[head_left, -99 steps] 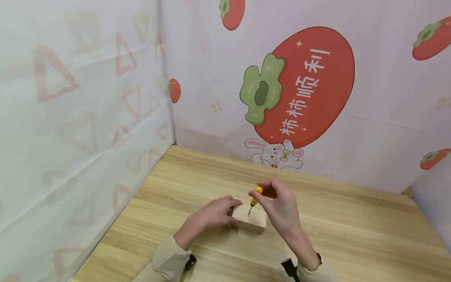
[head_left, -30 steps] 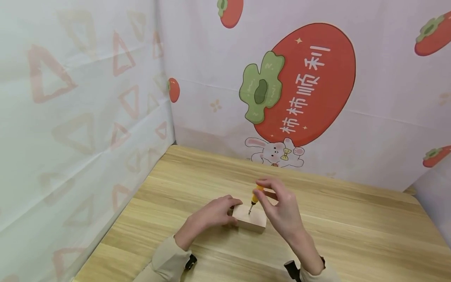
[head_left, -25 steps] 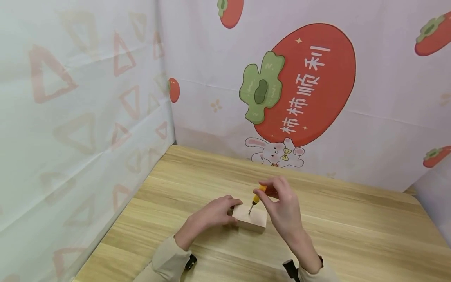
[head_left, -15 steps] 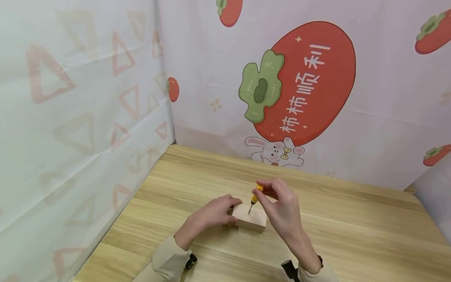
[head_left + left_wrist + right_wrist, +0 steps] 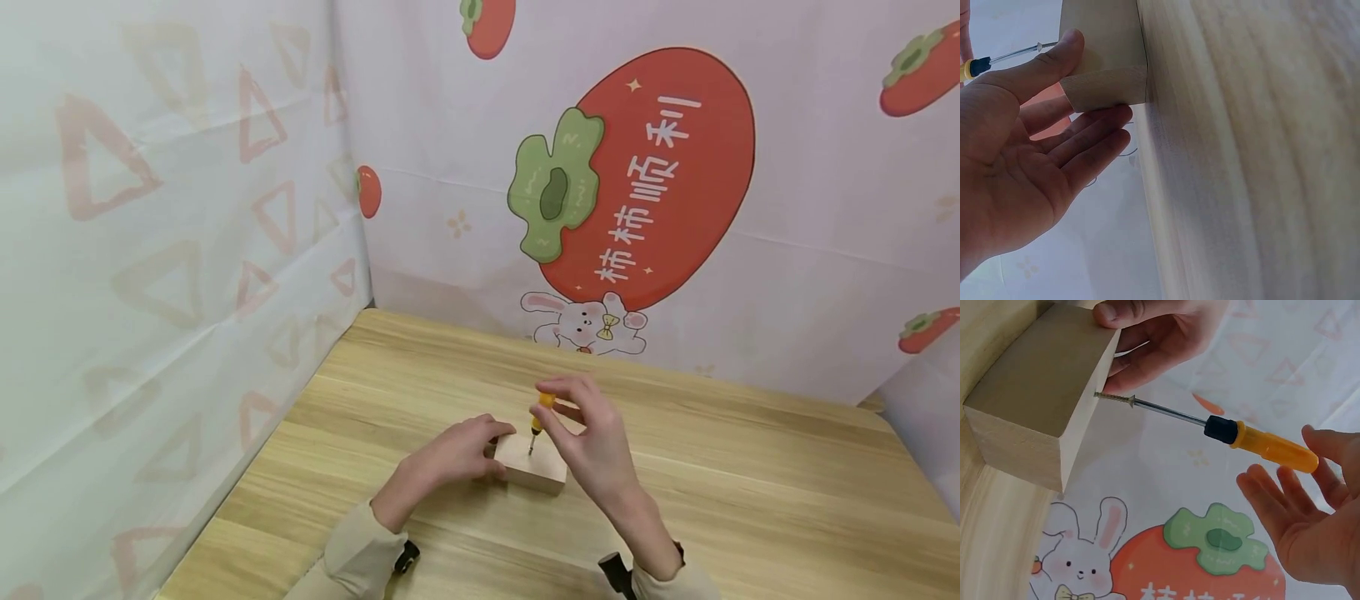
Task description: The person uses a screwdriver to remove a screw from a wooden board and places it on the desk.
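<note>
A pale wooden block point(image 5: 534, 468) lies on the table, its left end held between the thumb and fingers of my left hand point(image 5: 463, 452). From its top face a screw point(image 5: 1115, 398) sticks up, with much of its threaded shank showing. A screwdriver point(image 5: 1275, 449) with a yellow handle and black collar meets the screw head with its tip, close to in line with it. My right hand point(image 5: 598, 446) pinches the end of that handle between thumb and index finger. In the right wrist view the other fingers are spread clear of the handle.
The wood-grain table point(image 5: 720, 492) runs to a printed backdrop point(image 5: 450, 258) behind and a white cloth wall point(image 5: 187, 275) on the left. Dark wrist cameras point(image 5: 617, 573) sit at both sleeves.
The screwdriver handle has swung slightly left and stands more upright than 0.8 s ago, as the right hand's fingers shift round it. The left hand and the block stay put.
</note>
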Demonstrator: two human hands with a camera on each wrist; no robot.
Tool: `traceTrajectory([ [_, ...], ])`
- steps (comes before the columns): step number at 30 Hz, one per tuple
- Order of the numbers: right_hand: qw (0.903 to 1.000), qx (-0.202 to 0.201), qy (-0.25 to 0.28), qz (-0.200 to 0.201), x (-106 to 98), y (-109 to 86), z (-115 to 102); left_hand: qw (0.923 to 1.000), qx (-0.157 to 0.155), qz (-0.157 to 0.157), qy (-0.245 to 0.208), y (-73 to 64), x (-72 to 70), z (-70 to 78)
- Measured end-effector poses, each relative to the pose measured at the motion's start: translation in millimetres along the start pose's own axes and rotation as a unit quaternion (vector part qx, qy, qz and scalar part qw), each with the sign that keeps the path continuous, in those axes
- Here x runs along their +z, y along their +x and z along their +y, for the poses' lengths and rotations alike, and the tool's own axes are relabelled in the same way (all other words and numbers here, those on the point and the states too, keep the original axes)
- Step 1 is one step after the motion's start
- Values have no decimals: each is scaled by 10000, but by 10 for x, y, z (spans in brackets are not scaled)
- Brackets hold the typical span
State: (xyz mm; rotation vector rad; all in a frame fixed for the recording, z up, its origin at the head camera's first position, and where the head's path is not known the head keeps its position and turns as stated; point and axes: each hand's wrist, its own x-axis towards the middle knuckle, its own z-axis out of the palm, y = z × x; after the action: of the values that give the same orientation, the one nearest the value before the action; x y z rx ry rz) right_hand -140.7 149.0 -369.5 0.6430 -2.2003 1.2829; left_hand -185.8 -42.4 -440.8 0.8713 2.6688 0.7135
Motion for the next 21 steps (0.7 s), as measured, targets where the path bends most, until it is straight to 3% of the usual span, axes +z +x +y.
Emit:
traceTrajectory([
  [5,9981,100,-551,249,0,-14,24,10000,-21,-26,-19,7,11,-8],
  [8,9977,163,-579,300,-11,-20,16,10000,-28,-17,-27,9,17,-17],
  [16,9960,567,687,53,-54,-15,-8,9999,-61,-44,-81,26,26,-36],
  [21,9920,702,997,-330,-94,41,-190,9999,-40,-49,-107,27,28,-44],
])
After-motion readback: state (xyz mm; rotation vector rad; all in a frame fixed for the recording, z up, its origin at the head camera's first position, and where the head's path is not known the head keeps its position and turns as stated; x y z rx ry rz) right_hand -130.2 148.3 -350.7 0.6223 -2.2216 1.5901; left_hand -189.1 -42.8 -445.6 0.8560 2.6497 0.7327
